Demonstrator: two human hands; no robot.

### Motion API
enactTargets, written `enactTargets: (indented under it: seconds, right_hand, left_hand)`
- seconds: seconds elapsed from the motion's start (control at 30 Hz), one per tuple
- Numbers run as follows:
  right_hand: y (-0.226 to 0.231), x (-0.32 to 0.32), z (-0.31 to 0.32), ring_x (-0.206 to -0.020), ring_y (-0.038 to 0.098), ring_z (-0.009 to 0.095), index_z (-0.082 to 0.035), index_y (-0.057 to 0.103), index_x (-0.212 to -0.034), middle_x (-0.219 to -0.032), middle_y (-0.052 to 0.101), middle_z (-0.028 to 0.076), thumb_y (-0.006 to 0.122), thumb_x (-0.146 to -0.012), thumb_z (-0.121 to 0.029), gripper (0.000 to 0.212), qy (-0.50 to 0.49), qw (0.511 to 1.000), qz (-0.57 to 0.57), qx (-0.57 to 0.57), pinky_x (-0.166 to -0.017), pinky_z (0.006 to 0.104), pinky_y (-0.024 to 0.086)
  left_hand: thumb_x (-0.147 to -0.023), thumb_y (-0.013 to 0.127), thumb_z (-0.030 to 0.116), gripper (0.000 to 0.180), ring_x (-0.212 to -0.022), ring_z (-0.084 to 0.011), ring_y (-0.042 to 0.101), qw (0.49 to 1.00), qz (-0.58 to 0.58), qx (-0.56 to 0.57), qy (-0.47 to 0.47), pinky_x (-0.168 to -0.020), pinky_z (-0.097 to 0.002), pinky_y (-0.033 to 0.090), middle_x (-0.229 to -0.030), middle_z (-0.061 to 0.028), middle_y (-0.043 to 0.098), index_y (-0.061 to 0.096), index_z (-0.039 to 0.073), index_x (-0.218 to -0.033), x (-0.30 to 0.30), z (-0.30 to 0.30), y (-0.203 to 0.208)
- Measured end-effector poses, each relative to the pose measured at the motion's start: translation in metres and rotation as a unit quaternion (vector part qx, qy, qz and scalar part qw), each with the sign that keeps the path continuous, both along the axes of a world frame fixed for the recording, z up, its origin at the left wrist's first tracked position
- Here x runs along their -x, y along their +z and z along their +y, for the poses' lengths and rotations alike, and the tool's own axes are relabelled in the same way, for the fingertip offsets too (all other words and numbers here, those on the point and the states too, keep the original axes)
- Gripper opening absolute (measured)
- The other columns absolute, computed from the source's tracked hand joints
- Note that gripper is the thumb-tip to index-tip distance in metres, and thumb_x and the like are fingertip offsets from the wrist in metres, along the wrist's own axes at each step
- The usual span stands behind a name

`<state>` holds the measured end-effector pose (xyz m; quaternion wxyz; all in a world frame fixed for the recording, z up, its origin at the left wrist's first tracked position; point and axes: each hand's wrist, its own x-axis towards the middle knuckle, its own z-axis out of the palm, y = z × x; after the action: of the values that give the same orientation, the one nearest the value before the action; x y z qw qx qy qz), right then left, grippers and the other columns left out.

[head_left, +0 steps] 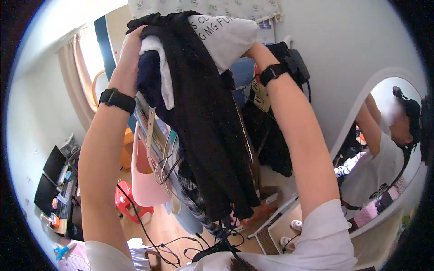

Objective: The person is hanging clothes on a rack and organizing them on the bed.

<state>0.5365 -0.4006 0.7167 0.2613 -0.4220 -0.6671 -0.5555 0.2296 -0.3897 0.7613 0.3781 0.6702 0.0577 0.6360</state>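
Raised at arm's length in front of me is a bundle of clothes. A long black garment [199, 113] drapes down its middle, a white printed T-shirt [226, 38] lies at its right, and a navy garment [150, 77] with a white edge hangs at its left. My left hand [132, 49] grips the bundle's left side, its fingertips lost in the black cloth. Under the T-shirt's right edge, my right hand [256, 50] holds the other side; its fingers are mostly hidden by the fabric. Both wrists wear black bands.
Below the bundle hang a pink plastic container [147, 185] and wire hangers [163, 169]. A red stool [131, 203] stands on the floor near loose black cables [167, 248]. An oval mirror [384, 158] is at right, dark bags [296, 65] beyond my right wrist, a desk with monitors [49, 180] far left.
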Motion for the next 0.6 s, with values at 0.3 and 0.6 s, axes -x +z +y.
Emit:
enactTargets:
  seconds: [0.3,0.6]
  right_hand:
    - [0.004,0.018,-0.015,-0.088,0.064,0.029,-0.008,0.062,-0.11,-0.096,0.066,0.013,0.058,-0.082,-0.021,0.031,-0.14,0.972,0.136,0.13,-0.08,0.0392,0.051]
    - [0.014,0.043,0.007,-0.087,0.063,0.029,-0.006,0.057,-0.117,-0.097,0.064,0.014,0.055,-0.083,-0.018,0.036,-0.168,0.964,0.162,0.129,-0.079,0.0386,0.05]
  left_hand:
    - [-0.09,0.052,0.021,0.024,-0.076,-0.0205,0.064,0.981,0.09,0.165,-0.042,-0.07,-0.0316,0.052,-0.089,-0.0067,0.068,0.064,0.004,-0.101,-0.029,0.021,0.003]
    - [-0.089,0.054,0.019,0.023,-0.079,-0.0211,0.064,0.971,0.118,0.208,-0.029,-0.073,-0.033,0.051,-0.092,-0.0063,0.068,0.064,0.004,-0.104,-0.05,0.022,-0.002]
